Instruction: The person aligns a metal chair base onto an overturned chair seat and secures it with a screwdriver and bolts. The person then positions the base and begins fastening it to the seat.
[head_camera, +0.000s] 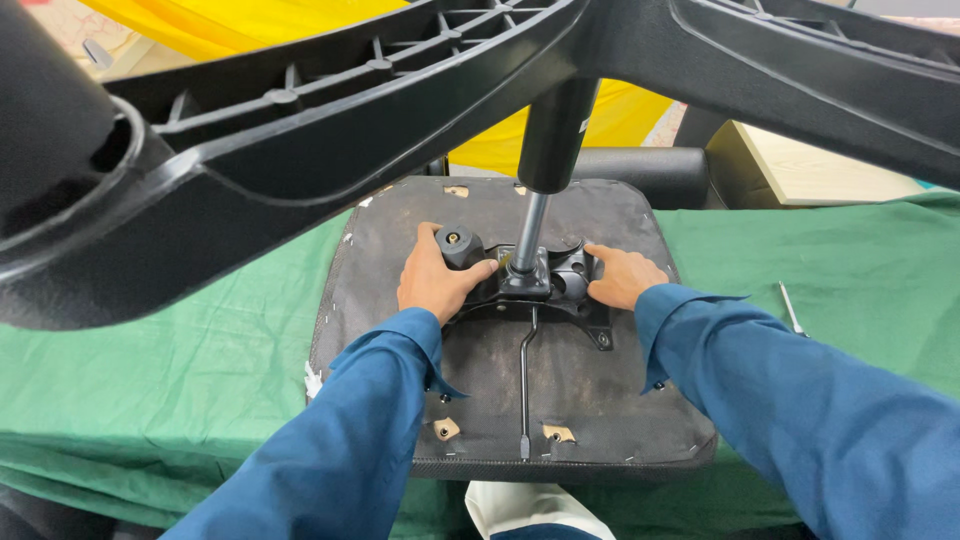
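- Left hand (432, 282) wraps the black knob (458, 246); grip closed on it
- Right hand (622, 277) rests open-fingered on the seat mechanism (572, 270); upturned seat (500, 370) lies on green surface (150, 370)

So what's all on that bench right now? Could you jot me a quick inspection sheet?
Surface: table under a green cloth.
Job's things: upturned chair seat with black mechanism, gas cylinder and star base standing up from it; thin lever.
Clutter: slim metal tool on the cloth.
Hands: left hand grips a black knob; right hand rests on the mechanism.
Cables: nothing seen.
Surroundings: yellow fabric, pale wooden board.
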